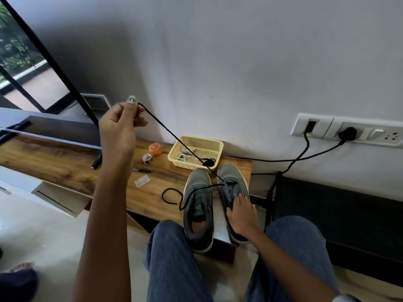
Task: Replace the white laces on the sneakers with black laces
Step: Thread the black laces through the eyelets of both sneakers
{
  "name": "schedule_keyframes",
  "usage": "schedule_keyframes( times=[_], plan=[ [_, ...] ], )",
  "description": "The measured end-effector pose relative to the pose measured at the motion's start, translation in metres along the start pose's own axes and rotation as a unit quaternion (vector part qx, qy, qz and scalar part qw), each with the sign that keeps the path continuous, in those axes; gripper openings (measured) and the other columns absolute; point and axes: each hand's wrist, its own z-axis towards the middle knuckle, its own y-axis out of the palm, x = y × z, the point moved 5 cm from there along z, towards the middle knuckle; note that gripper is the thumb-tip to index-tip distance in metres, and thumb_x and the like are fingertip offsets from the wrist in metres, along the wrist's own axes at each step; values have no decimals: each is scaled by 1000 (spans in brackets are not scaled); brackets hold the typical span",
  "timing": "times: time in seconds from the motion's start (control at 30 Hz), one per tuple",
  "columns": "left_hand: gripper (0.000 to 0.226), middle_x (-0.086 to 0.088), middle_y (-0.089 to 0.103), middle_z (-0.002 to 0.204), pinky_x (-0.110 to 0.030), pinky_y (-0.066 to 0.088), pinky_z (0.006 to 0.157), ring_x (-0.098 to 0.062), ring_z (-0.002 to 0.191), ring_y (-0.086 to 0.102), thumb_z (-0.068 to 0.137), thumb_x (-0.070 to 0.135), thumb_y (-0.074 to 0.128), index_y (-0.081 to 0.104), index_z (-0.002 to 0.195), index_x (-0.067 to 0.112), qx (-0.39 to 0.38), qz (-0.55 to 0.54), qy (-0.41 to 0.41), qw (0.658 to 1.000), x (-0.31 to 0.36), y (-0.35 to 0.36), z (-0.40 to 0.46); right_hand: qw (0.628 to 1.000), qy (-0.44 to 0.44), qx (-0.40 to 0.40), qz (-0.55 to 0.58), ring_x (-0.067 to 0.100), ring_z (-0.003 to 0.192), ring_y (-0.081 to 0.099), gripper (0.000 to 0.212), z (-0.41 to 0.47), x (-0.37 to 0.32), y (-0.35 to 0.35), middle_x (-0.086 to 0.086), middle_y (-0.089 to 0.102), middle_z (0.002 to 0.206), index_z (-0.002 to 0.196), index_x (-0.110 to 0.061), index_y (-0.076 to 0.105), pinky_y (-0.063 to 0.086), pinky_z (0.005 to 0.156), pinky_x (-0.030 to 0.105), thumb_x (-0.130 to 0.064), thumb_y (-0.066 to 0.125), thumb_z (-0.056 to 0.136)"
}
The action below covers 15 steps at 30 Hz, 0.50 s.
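On the wooden bench (65,162) in front of my knees sat the two grey sneakers (197,205), toes to the wall. A black lace (174,136) ran taut from the front eyelets of the right-hand sneaker (234,182) up to my left hand (121,125), raised high, thumb and fingers pinched on the lace near its end. The lace's other end trailed slack across the other shoe and looped on the wood just left of it. My right hand (242,214) pressed down on the right-hand sneaker's collar, fingers curled over the edge, thumb side not clear.

Lace judged light, soft, floppy; would go limp once tension dropped, so best held near the stiff tip for threading. Shoe light too, would slide unless pinned.

Just behind the toes stood a yellow basket (216,144) with white laces (185,152) inside and another dark bundle at its near corner. Left of it: an orange lid (155,148), a small tape roll (147,158), a pen (141,170), a clear plastic bit (141,180). Wall sockets (349,129) with black cables off right.
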Motion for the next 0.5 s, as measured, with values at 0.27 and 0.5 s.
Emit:
schedule_keyframes(
  times=[0.27,0.5],
  plan=[
    [18,6,67,88,-25,50,81,-9,87,63,95,36,57,59,83,23,77,-166,-3,983,11,-9,0,1000,-2,4,1,25,145,17,60,1,1,1,9,20,157,151,-11,18,18,118,46,-37,36,100],
    [16,4,66,74,-27,53,72,-10,68,63,94,28,58,54,86,16,16,-343,-95,934,18,28,-17,1000,-6,7,0,25,146,13,60,-1,2,2,9,16,158,151,-11,17,15,118,45,-38,35,100]
  ],
)
